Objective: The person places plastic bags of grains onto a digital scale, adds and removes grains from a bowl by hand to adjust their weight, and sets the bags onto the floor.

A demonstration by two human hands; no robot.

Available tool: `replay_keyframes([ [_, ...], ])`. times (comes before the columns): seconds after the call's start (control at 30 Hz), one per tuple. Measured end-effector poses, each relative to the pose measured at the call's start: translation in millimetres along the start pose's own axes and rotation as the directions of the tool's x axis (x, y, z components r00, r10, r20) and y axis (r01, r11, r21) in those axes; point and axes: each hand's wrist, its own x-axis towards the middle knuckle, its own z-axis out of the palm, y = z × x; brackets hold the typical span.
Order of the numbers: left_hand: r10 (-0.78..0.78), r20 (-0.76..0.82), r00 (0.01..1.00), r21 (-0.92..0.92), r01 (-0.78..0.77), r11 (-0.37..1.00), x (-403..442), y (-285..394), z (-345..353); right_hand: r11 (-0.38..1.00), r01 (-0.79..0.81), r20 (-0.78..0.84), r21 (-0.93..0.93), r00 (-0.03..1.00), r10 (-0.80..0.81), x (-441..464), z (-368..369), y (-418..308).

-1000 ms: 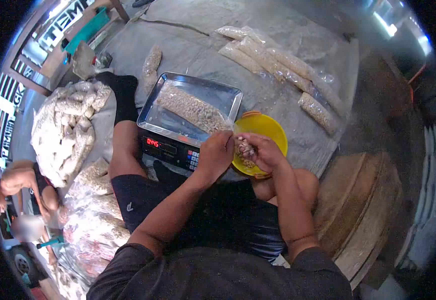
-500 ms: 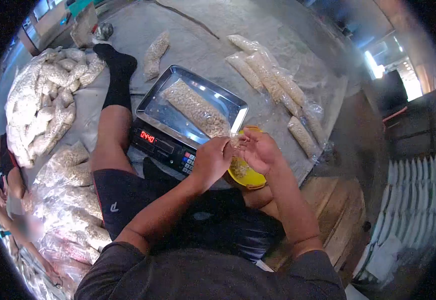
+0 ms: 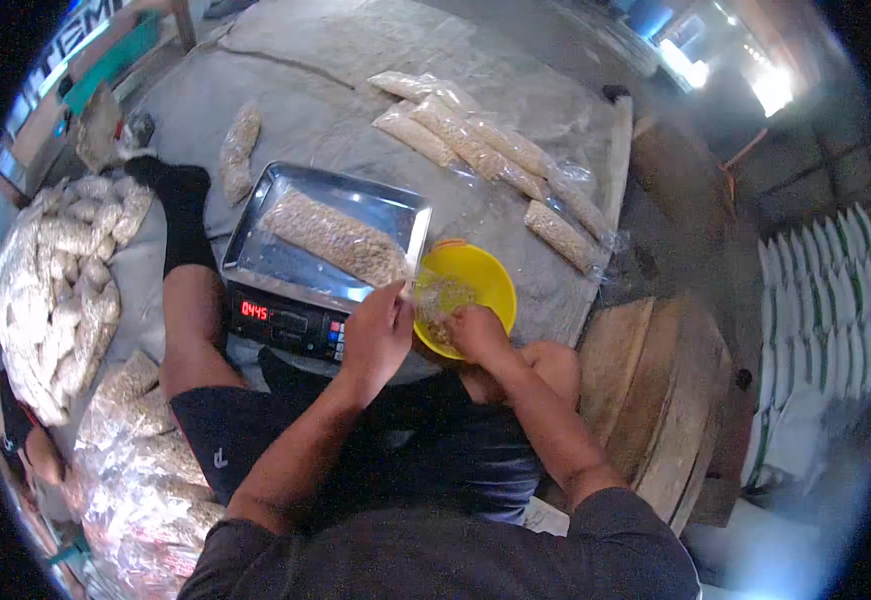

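Observation:
A clear plastic bag of pale, nut-like pieces (image 3: 331, 236) lies on the steel pan (image 3: 396, 209) of a digital scale (image 3: 291, 327). The red display appears to read 0.445. My left hand (image 3: 376, 338) is closed on the bag's loose end at the pan's near right corner. Beside the scale stands a yellow bowl (image 3: 497, 285) with a small amount of similar pieces in it. Inside the bowl's near side is my right hand (image 3: 480, 336), fingers curled together; whatever they hold is hidden.
Several filled bags (image 3: 481, 145) lie on the grey sheet beyond the bowl, and another bag (image 3: 240, 153) lies left of the scale. Bags are heaped (image 3: 61, 290) at far left. Wooden planks (image 3: 646, 400) are at right. Another person is partly visible at the left edge.
My right hand has gone from beside the bag's mouth down into the bowl, its fingers now curled. The reading rose from 0.440 to 0.445. The camera view has shifted.

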Motion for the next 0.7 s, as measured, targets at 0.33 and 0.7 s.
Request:
replay_keyframes([
  [0.33, -0.365, 0.825, 0.431, 0.099, 0.526, 0.845, -120, -18, -24, 0.021, 0.038, -0.039, 0.999, 0.998, 0.056, 193, -71, 80],
  [0.7, -0.26, 0.935, 0.241, 0.019, 0.7, 0.714, -101, -46, 3, 0.085, -0.025, 0.006, 0.996, 0.975, 0.224, 317, -73, 62],
])
